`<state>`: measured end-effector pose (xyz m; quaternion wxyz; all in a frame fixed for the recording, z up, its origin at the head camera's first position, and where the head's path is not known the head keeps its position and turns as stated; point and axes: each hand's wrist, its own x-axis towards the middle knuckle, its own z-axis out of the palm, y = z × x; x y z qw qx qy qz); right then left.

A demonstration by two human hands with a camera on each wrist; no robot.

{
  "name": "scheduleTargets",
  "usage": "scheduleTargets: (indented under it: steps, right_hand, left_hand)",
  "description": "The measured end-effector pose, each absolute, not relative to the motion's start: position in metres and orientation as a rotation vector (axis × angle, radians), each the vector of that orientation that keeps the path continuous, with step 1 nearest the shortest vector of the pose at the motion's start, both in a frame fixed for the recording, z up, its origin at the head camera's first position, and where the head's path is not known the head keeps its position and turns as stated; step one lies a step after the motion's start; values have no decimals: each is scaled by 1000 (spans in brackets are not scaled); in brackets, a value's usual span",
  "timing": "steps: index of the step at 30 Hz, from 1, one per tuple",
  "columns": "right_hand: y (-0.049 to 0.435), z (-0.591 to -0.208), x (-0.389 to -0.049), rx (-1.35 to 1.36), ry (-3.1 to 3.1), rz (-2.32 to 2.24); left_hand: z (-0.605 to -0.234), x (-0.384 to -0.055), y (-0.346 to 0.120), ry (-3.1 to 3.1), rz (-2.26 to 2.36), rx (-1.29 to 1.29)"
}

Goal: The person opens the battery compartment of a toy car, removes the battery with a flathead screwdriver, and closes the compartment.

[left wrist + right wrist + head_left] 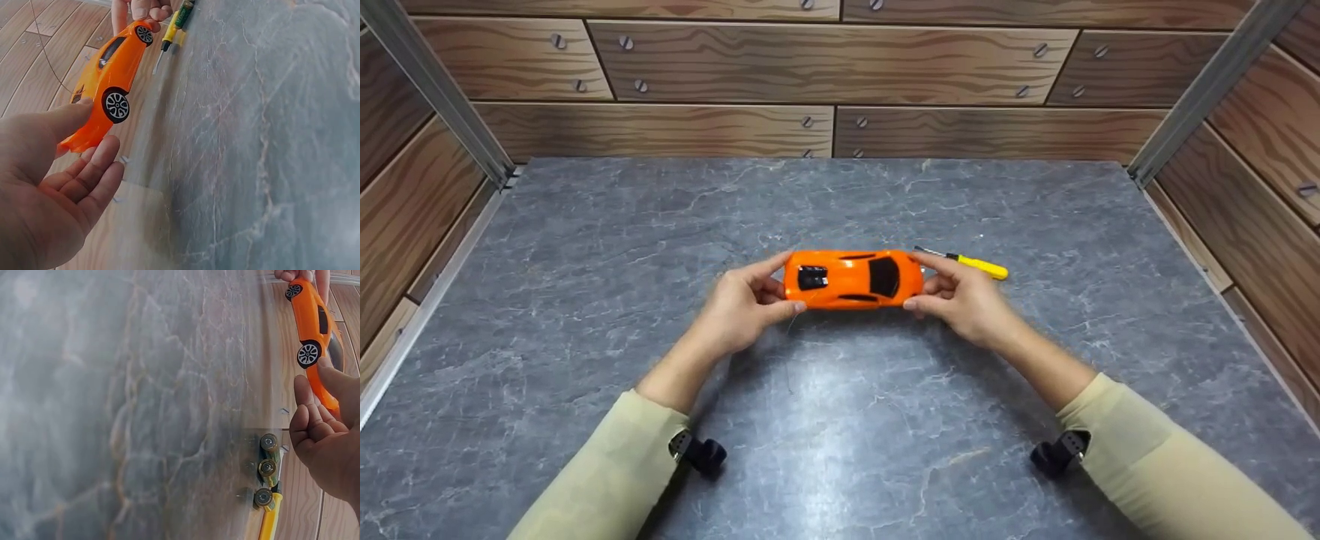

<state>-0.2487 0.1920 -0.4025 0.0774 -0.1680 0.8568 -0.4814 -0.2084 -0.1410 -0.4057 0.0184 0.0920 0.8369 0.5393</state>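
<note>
An orange toy car [847, 279] with dark windows is held level between two hands, its shadow falling on the tabletop below. My left hand [741, 306] pinches the car's rear end, thumb on the near side and forefinger on the far side. At the front end, my right hand [967, 300] grips it the same way. Black wheels with silver spokes show on the toy car [117, 105] in the left wrist view. A thin dark wire [48, 56] rises from its rear. The car's underside is hidden.
A yellow-handled screwdriver [982, 268] lies just beyond my right hand. Three batteries [267, 468] lie beside it in the right wrist view, hidden in the head view. Grey marbled tabletop [607, 225] surrounds the hands, bounded by wood-patterned walls [832, 64].
</note>
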Motion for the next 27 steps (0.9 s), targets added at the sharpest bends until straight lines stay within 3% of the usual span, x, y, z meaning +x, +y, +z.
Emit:
scheduleTargets:
  steps: [27]
  right_hand:
    - [187,-409,-247,-506,2694,-1255]
  left_hand:
    - [-414,-211,-138,2591,1570,183]
